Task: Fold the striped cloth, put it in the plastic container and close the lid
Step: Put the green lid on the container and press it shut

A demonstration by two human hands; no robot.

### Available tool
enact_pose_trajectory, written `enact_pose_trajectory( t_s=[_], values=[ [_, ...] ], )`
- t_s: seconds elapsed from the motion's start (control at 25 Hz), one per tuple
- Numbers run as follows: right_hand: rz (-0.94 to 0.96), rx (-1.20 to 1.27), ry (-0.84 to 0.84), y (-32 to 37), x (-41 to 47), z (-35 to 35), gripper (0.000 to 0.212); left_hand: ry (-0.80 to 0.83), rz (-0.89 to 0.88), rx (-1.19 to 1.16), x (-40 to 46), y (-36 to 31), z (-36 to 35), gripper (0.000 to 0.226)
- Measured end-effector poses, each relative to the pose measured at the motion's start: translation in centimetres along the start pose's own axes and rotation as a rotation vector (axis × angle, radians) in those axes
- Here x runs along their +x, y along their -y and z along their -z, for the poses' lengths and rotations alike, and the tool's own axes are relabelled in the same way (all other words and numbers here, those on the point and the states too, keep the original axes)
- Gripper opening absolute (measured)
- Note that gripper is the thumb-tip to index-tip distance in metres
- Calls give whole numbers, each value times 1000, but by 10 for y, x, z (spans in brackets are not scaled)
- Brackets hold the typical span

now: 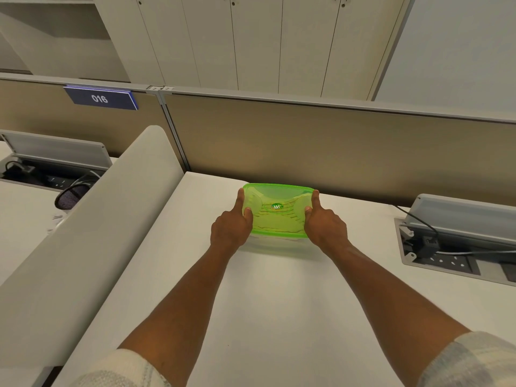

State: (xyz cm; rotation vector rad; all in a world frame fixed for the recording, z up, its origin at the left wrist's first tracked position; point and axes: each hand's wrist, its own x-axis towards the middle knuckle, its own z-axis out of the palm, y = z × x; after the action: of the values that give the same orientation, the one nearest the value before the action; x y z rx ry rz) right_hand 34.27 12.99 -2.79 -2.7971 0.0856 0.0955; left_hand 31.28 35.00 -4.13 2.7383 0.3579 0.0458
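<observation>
A clear plastic container (275, 243) sits on the white desk near the back partition, with a translucent green lid (276, 216) on top of it. Through the lid I see the striped cloth (275, 223) lying folded inside. My left hand (233, 223) grips the lid's left side, thumb on top and index finger stretched along the edge. On the right side my right hand (324, 223) holds the lid the same way, thumb pressed on top.
A beige partition (321, 152) stands right behind the container. A white divider panel (92, 238) runs along the desk's left edge. At the right is an open cable box (446, 247) with sockets and a black cable.
</observation>
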Motion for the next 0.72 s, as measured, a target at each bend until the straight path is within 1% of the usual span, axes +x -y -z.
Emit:
enact_pose_trajectory(
  t_s=[0.16,0.24,0.48,0.56,0.64,0.72],
  values=[
    [-8,2,-9,-1,-1,-3,56,4,88,-278,-1,10,-6,54],
    [-11,-1,-17,-1,0,-3,56,2,80,-338,0,12,-8,52],
    [-25,4,-22,-5,-4,-5,56,-18,26,-333,-1,11,-5,50],
    [-30,9,-14,-6,-5,-3,56,-14,33,-319,-3,10,-3,51],
    [-34,13,7,-4,-6,0,57,-5,59,-263,-5,8,0,51],
    [-32,3,-17,-2,-8,5,61,-56,107,-134,-7,2,6,52]
  ],
)
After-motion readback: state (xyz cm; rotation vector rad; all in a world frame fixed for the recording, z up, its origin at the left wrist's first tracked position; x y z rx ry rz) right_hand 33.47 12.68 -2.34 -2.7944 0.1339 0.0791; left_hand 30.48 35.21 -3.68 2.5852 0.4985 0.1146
